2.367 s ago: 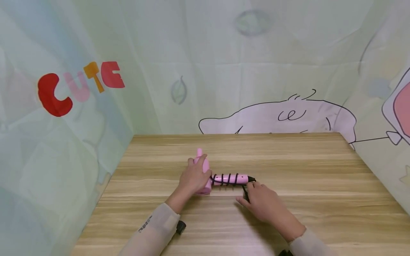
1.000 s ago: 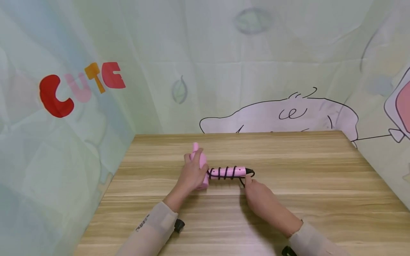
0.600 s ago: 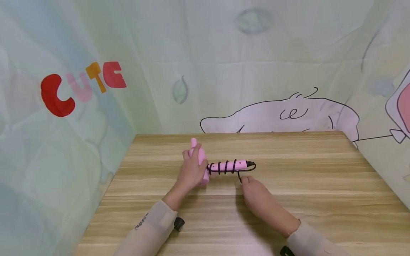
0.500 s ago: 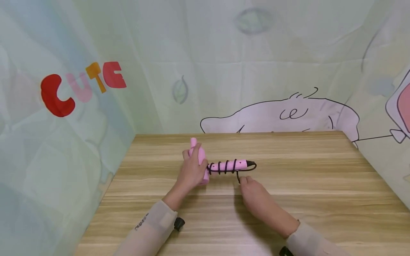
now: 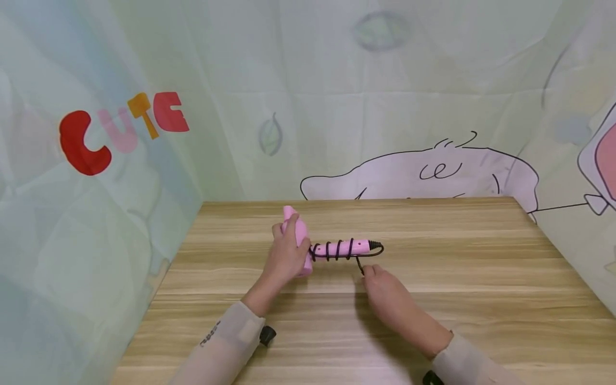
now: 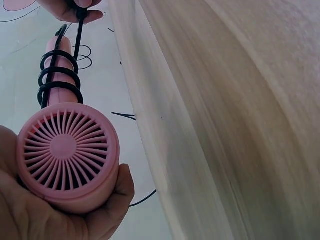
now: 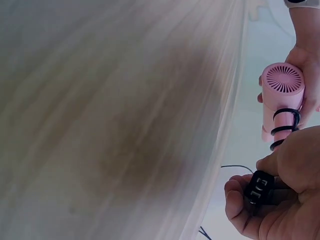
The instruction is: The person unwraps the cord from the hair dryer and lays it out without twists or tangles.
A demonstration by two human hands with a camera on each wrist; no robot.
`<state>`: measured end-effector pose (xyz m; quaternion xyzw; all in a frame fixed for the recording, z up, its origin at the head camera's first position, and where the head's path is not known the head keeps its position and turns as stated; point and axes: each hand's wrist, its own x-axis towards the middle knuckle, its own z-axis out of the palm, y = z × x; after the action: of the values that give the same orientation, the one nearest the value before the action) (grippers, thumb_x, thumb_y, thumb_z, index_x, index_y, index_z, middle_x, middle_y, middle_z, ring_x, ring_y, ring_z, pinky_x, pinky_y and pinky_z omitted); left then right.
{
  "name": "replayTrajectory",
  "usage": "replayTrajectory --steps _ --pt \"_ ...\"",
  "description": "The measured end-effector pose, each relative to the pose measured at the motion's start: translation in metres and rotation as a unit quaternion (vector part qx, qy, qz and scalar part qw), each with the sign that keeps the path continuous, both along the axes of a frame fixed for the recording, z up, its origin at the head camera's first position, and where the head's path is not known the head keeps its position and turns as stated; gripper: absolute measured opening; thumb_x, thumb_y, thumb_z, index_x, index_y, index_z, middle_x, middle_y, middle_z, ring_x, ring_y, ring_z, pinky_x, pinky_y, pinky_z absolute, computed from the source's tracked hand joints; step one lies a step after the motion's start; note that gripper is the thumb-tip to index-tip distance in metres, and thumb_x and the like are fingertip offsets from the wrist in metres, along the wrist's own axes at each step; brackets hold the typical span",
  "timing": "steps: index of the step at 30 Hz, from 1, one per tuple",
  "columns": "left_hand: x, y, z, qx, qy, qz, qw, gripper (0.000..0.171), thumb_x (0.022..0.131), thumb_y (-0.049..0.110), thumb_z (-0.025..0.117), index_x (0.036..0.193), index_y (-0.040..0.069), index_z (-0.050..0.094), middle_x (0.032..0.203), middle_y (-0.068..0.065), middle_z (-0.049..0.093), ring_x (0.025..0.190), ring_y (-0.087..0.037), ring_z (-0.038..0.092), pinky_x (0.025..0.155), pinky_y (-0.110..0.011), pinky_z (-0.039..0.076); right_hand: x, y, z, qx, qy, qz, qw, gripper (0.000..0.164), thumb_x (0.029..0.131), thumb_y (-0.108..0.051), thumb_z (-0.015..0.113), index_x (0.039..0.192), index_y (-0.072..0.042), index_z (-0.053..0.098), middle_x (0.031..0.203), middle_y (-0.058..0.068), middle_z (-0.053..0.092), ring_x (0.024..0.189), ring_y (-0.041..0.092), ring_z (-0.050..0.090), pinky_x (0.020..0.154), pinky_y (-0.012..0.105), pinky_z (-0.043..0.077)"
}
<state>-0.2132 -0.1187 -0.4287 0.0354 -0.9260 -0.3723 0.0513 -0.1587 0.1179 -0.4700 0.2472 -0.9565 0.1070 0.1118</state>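
Note:
A pink hair dryer (image 5: 300, 235) is held over the wooden table, its handle pointing right and its nozzle pointing to the back. My left hand (image 5: 284, 256) grips the barrel, with thumb and fingers around it. In the left wrist view the round air-intake grille (image 6: 63, 146) faces the camera. A black cord (image 6: 79, 37) winds in several coils around the handle and loops at its end. My right hand (image 5: 390, 299), below the handle's end, pinches the black plug (image 7: 259, 187) between thumb and fingers. The head view mostly hides the plug.
The wood-grain table (image 5: 481, 256) stretches around both hands. Behind it and to the left hangs a pale green printed curtain (image 5: 231, 107) with cartoon drawings and coloured letters. Dark wrist-camera parts (image 5: 267, 336) show at the sleeves.
The hair dryer has moved up and toward the back in my left hand. My right hand has gone from loosely spread fingers beside the cord to pinching the plug below the handle.

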Motion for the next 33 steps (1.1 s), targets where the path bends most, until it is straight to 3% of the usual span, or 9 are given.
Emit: replayTrajectory --steps 13,27,33 --pt "0.001 -0.002 0.001 -0.015 0.019 -0.011 0.9996 0.066 0.1 0.028 0.056 0.16 0.023 0.029 0.16 -0.02 0.021 0.094 -0.039 0.063 0.067 -0.043 0.059 -0.005 0.008 -0.001 0.002 0.008 0.005 1.0 0.019 0.098 -0.006 0.064 0.107 0.01 0.061 0.091 0.018 0.065 0.081 0.029 0.067 0.071 0.037 0.06" --pt "-0.001 -0.006 0.002 -0.011 0.014 -0.009 0.9998 0.067 0.1 0.03 0.055 0.161 0.024 0.028 0.158 -0.021 0.022 0.088 -0.036 0.062 0.062 -0.039 0.057 -0.015 0.02 -0.005 0.001 0.044 0.007 0.999 0.018 0.091 0.002 0.068 0.106 0.01 0.06 0.086 0.017 0.063 0.075 0.028 0.064 0.065 0.037 0.059" --pt "-0.001 -0.008 0.003 -0.009 0.008 -0.009 0.9999 0.067 0.1 0.031 0.054 0.161 0.025 0.027 0.155 -0.022 0.023 0.084 -0.034 0.061 0.06 -0.037 0.055 -0.023 0.028 -0.005 0.018 0.05 0.014 0.998 0.017 0.092 0.005 0.066 0.106 0.013 0.06 0.092 0.021 0.064 0.082 0.031 0.066 0.073 0.037 0.06"
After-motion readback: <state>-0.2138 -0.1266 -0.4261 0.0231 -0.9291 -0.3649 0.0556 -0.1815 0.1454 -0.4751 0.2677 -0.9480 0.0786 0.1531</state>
